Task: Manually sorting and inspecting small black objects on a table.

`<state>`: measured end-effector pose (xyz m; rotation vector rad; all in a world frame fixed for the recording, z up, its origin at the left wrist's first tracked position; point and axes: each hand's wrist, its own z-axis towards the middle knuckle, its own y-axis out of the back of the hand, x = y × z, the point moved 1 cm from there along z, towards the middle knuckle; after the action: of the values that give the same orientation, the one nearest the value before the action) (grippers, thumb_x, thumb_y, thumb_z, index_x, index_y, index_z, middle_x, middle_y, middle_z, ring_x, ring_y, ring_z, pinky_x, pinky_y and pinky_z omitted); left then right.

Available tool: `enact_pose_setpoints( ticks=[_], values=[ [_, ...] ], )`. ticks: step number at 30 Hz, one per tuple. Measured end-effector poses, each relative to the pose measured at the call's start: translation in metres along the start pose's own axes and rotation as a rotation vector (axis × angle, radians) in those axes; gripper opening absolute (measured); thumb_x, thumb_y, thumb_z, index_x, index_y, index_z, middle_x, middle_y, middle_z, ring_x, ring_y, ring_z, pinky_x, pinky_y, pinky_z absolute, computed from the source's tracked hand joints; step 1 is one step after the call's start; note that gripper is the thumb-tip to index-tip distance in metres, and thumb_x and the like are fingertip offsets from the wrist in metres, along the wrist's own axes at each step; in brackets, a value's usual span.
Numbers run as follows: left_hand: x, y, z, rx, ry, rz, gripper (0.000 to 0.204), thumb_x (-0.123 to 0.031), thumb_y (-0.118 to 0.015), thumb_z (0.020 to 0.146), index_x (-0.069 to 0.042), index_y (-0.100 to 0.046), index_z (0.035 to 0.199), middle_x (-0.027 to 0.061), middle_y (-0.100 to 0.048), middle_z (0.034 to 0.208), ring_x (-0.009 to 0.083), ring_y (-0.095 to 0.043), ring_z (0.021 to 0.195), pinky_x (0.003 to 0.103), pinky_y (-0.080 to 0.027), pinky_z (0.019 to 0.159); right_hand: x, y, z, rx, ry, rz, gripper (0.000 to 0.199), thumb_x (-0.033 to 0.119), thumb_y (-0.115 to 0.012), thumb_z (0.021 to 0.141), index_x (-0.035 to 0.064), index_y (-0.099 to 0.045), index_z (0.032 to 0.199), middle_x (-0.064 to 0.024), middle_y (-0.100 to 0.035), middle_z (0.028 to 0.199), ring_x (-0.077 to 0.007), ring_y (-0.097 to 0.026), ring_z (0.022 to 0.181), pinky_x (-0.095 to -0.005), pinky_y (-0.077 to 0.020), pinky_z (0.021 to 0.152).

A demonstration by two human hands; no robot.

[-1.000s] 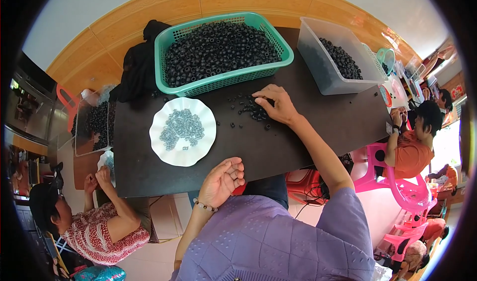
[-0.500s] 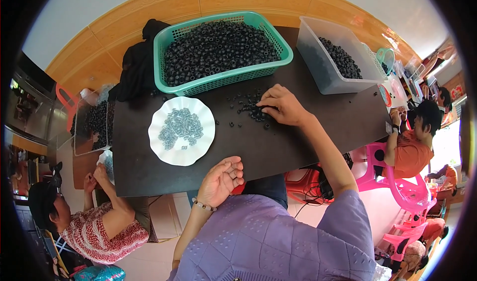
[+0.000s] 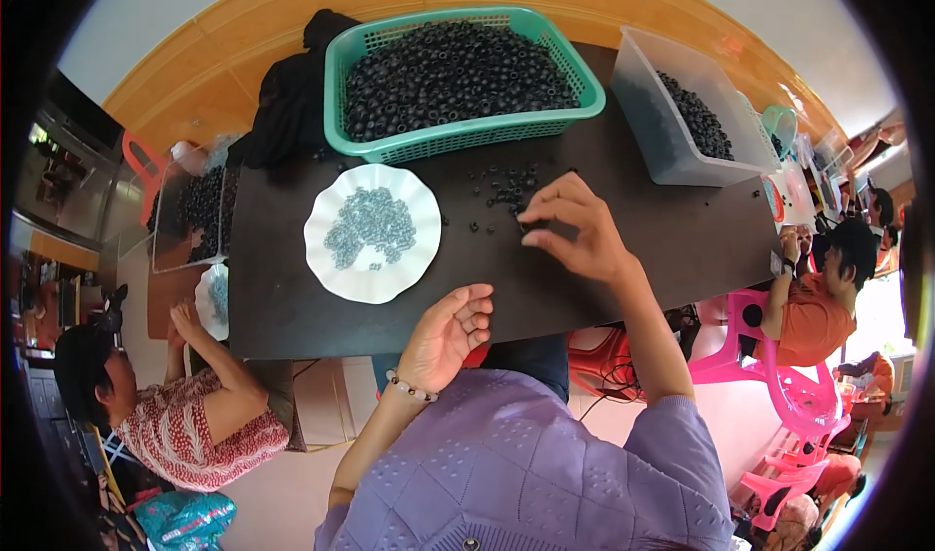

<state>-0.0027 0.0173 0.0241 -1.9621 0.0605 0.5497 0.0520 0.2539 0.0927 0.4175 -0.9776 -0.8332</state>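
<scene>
Left hand (image 3: 450, 337) palm-up at the near edge of the worktop (image 3: 691, 244), fingers loosely curled, slack. Right hand (image 3: 579, 230) over the worktop, thumb and forefinger close together; cannot tell whether they pinch a bead. Loose black beads (image 3: 516, 196) lie scattered just beyond those fingertips. To their left, a scalloped white plate (image 3: 419, 269) bearing small clear pieces (image 3: 375, 225). Farther back, a green basket (image 3: 467, 138) heaped with black beads; right of it, a translucent bin (image 3: 643, 113) holding more. Co-workers seated either side.
</scene>
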Motion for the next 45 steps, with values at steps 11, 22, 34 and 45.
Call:
enact_pose_setpoints(
  ticks=[11,22,34,45],
  values=[
    [-0.001,-0.015,-0.013,0.13,-0.051,0.031,0.033,-0.029,-0.058,0.095,-0.002,-0.061,0.114,0.0007,-0.061,0.089,0.0079,-0.054,0.078,0.023,-0.045,0.073,0.074,-0.013,-0.009,0.03,0.167,-0.067,0.027,0.017,-0.079,0.062,0.0107,-0.068,0.085,-0.0021,-0.061,0.085,-0.0235,-0.053,0.079,-0.0339,-0.0435,0.069],
    [-0.002,0.0,-0.028,0.137,-0.036,0.007,0.019,-0.023,-0.058,0.094,-0.006,-0.062,0.102,0.0014,-0.059,0.087,0.0116,-0.051,0.081,0.028,-0.043,0.078,0.084,-0.039,0.001,0.121,0.214,0.018,0.028,0.015,-0.078,0.062,0.0092,-0.067,0.087,-0.0026,-0.061,0.086,-0.024,-0.053,0.079,-0.0342,-0.0443,0.069],
    [-0.01,0.035,-0.069,-0.03,-0.273,-0.084,0.027,-0.026,-0.061,0.092,-0.004,-0.061,0.106,-0.0034,-0.056,0.088,0.0049,-0.051,0.076,0.022,-0.044,0.074,0.057,-0.099,0.059,0.33,0.108,0.051,0.016,0.011,-0.068,0.078,0.0058,-0.069,0.093,-0.01,-0.064,0.088,-0.028,-0.059,0.085,-0.0359,-0.048,0.073],
    [-0.01,0.05,-0.086,-0.123,-0.323,-0.189,0.025,-0.021,-0.058,0.094,0.0,-0.06,0.109,-0.0019,-0.054,0.085,0.0061,-0.049,0.073,0.022,-0.044,0.07,0.053,-0.163,0.082,0.535,0.118,-0.203,0.013,0.012,-0.063,0.08,0.0063,-0.069,0.09,-0.0116,-0.065,0.083,-0.0316,-0.061,0.085,-0.0399,-0.0491,0.073]
  ],
)
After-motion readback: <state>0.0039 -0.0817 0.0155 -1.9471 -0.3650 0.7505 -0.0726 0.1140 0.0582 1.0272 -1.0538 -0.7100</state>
